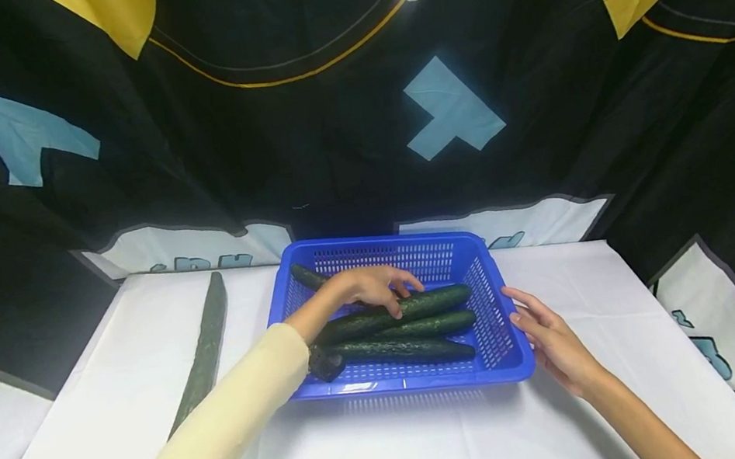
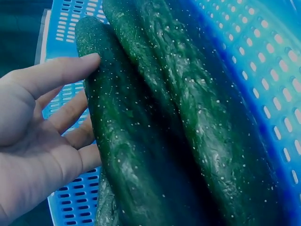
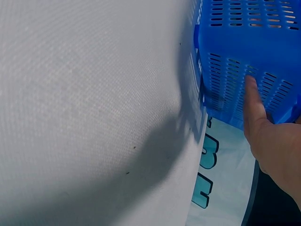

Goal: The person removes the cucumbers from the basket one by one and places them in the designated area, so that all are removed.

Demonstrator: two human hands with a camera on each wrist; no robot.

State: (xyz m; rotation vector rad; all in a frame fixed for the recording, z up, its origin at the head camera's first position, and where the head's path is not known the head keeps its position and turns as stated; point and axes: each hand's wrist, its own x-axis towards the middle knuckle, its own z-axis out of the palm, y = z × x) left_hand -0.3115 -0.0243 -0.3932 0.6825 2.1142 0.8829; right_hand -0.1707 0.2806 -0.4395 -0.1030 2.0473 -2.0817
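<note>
Dark-green cucumbers (image 1: 437, 300) lie in the blue basket (image 1: 511, 372), long axes mostly left to right; left hand (image 1: 375, 285), thumb and fingers apart, seemingly touches one; right hand (image 1: 555, 340), fingers loosely spread, touches its rim.

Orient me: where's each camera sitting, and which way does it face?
Head: worn on the head, facing forward and down at cucumbers in the blue plastic basket; left hand, right hand, forearms show.
Left wrist: worn there, facing the cucumbers; left hand shows.
Right wrist: worn there, facing the basket's outside and white tablecloth; right hand shows.
Head and left wrist share cucumbers and left hand.
</note>
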